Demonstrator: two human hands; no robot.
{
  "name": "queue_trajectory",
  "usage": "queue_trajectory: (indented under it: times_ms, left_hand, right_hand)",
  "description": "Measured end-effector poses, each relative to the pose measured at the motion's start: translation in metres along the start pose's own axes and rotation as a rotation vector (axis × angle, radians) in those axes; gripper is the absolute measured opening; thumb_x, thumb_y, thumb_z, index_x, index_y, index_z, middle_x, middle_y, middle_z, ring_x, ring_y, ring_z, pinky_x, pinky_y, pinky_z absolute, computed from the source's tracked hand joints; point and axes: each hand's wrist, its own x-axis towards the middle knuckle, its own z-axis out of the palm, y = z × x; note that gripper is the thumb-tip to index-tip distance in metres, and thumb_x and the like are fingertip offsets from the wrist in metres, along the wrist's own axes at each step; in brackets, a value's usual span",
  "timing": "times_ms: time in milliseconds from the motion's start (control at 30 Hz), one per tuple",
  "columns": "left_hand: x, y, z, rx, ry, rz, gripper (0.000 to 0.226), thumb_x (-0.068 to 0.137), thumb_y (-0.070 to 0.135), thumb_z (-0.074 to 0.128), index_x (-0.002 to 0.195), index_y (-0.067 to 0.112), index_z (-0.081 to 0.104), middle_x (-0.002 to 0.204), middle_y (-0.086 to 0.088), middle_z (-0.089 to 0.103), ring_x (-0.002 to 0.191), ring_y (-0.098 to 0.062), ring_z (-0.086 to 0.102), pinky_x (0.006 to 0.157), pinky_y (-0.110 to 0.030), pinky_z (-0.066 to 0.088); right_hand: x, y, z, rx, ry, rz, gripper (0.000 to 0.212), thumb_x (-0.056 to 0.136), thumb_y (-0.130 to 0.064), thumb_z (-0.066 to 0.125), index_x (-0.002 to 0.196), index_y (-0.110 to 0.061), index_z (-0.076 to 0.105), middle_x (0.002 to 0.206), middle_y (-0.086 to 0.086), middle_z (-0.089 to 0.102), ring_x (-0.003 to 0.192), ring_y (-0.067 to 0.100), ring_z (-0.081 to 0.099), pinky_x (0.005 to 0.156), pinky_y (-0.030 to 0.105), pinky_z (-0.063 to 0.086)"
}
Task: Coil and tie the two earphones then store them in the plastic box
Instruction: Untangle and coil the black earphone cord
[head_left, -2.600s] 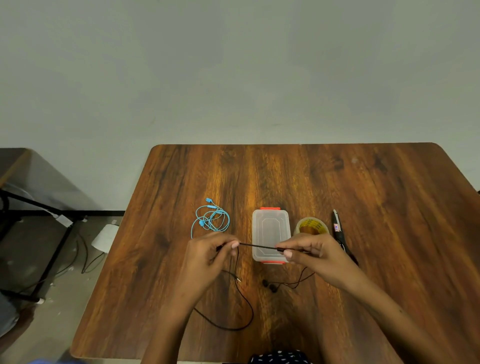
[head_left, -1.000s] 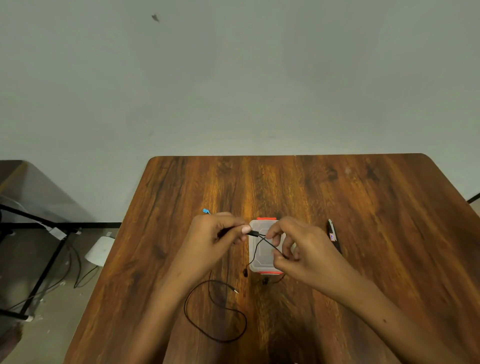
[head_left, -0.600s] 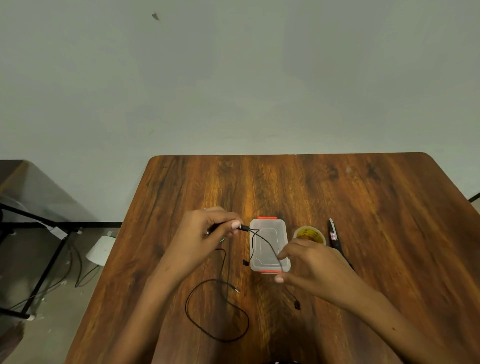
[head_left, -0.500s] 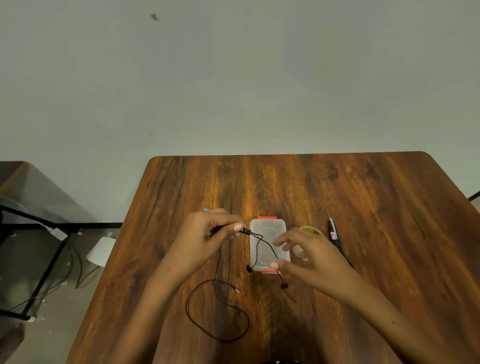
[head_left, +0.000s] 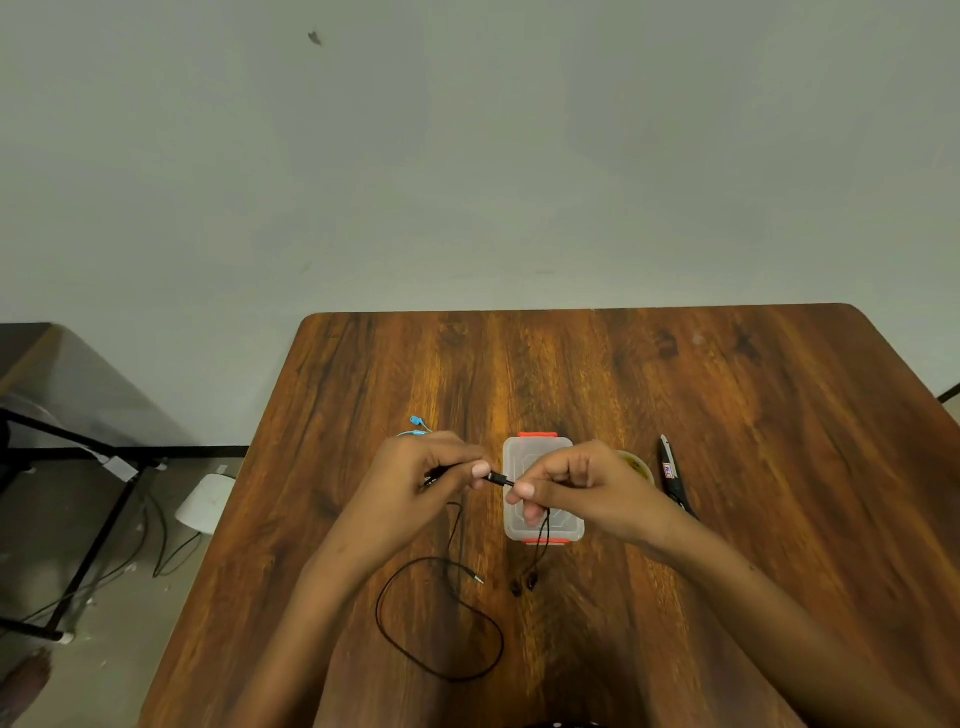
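My right hand (head_left: 576, 493) has come back up from the table and now pinches the black earphone (head_left: 441, 639) cord just beside my left hand (head_left: 421, 483), which grips it at the splitter; both buds hang together below. The blue earphone (head_left: 418, 423) peeks out behind my left hand. The plastic box (head_left: 540, 457) stays lidded, its contents unclear. The pen's (head_left: 670, 473) label is unreadable.

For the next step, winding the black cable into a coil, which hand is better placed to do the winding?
Probably the right hand: it pinches the black earphone cable where both earbuds hang free. The left hand grips near the joint and can anchor it.
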Motion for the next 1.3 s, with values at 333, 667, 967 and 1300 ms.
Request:
queue_trajectory:
  times_ms: [333,667,967,1300]
  left_hand:
    - [-0.021,-0.019,-0.003,-0.111,0.141,-0.099,0.012,0.088,0.015,0.065,0.084,0.01,0.075,0.073,-0.001,0.068,0.072,-0.013,0.066,0.066,-0.017,0.051]
    - [-0.03,-0.03,0.005,-0.046,0.282,-0.056,0.016,0.086,0.017,0.062,0.091,0.011,0.075,0.082,0.005,0.072,0.081,-0.011,0.068,0.073,-0.023,0.053]
    - [-0.037,-0.043,0.003,0.136,0.105,-0.224,0.018,0.084,0.011,0.069,0.1,0.017,0.075,0.093,0.006,0.075,0.089,0.004,0.066,0.078,-0.015,0.053]
    - [-0.01,-0.003,0.047,-0.07,-0.093,-0.2,0.03,0.093,0.04,0.053,0.087,0.021,0.076,0.075,0.006,0.073,0.074,-0.012,0.068,0.071,-0.034,0.053]
  right_hand:
    - [-0.033,0.028,-0.024,-0.039,0.076,0.105,0.033,0.083,-0.028,0.061,0.085,0.004,0.07,0.066,0.001,0.067,0.065,0.013,0.063,0.066,0.02,0.05]
    - [-0.037,0.029,-0.024,-0.127,0.119,0.086,0.026,0.082,-0.035,0.058,0.082,-0.013,0.072,0.067,-0.002,0.065,0.066,0.006,0.061,0.064,0.019,0.048]
    - [-0.031,0.025,-0.013,-0.129,0.132,0.074,0.011,0.087,-0.008,0.063,0.081,-0.005,0.072,0.065,-0.009,0.067,0.066,0.002,0.063,0.064,0.019,0.048]
    - [-0.015,0.019,0.006,-0.221,0.118,-0.017,0.018,0.088,-0.012,0.064,0.076,-0.024,0.069,0.066,-0.012,0.066,0.066,-0.001,0.059,0.063,0.016,0.044]
